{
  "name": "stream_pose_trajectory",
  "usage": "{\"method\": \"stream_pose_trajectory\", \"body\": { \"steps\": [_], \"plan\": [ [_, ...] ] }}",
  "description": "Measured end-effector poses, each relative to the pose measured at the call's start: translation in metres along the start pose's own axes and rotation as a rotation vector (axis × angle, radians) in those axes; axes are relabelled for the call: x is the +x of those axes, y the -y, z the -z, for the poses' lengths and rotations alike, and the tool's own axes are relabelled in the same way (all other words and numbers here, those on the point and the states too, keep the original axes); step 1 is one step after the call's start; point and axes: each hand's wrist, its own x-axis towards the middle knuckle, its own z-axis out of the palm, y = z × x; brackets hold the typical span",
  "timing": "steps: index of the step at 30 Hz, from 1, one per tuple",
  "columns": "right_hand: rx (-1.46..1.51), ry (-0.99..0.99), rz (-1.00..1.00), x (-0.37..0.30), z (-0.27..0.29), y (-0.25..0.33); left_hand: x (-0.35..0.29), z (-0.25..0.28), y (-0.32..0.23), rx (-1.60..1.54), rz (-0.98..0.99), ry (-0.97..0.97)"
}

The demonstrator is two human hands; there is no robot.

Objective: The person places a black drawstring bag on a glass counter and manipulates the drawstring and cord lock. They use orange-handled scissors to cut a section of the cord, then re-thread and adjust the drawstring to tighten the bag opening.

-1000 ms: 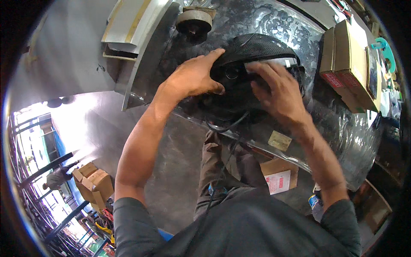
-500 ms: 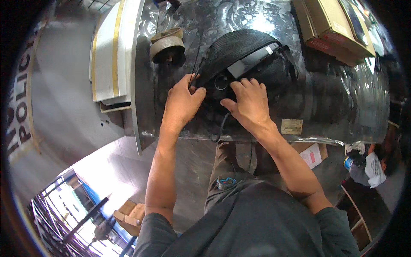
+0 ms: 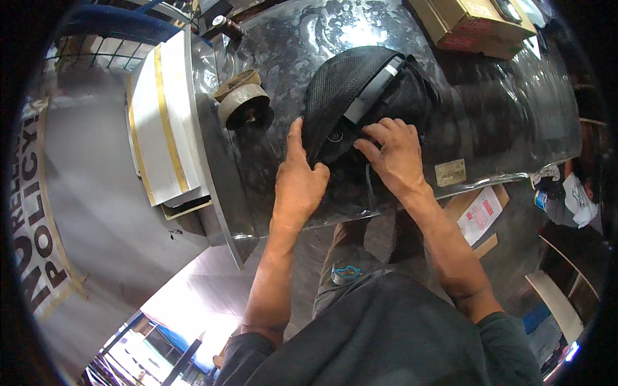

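A rounded black mesh bag (image 3: 331,80) lies on the dark, shiny tabletop. A grey and black flat bar (image 3: 371,93) slants across its opening, and a small ring (image 3: 335,136) shows below the bar. My left hand (image 3: 301,183) rests against the bag's left edge, index finger stretched out and thumb apart; its other fingers are mostly hidden. At the lower right of the opening, my right hand (image 3: 396,157) is closed, with thumb and fingertips pinching the dark material. A dark strap (image 3: 369,183) hangs toward the table's front edge.
A roll of tape (image 3: 243,103) stands left of the bag. Cardboard boxes (image 3: 479,29) sit at the far right of the tabletop (image 3: 508,125). White panels with yellow strips (image 3: 161,122) stand beyond its left edge. A small bottle (image 3: 226,27) lies at the far left.
My left index finger has straightened along the bag's edge, away from the thumb. My right fingers have drawn into a pinch. The view has turned and shifted, and the bag looks slightly tilted.
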Motion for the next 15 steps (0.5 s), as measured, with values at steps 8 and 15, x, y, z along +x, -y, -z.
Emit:
{"method": "stream_pose_trajectory", "body": {
  "steps": [8,15],
  "plan": [
    [-0.111,-0.052,-0.014,0.004,-0.007,-0.006,0.004,-0.008,0.001,-0.002,0.036,-0.009],
    [-0.158,0.003,-0.085,0.011,0.0,-0.001,0.007,-0.02,0.01,-0.052,0.027,-0.095]
  ]
}}
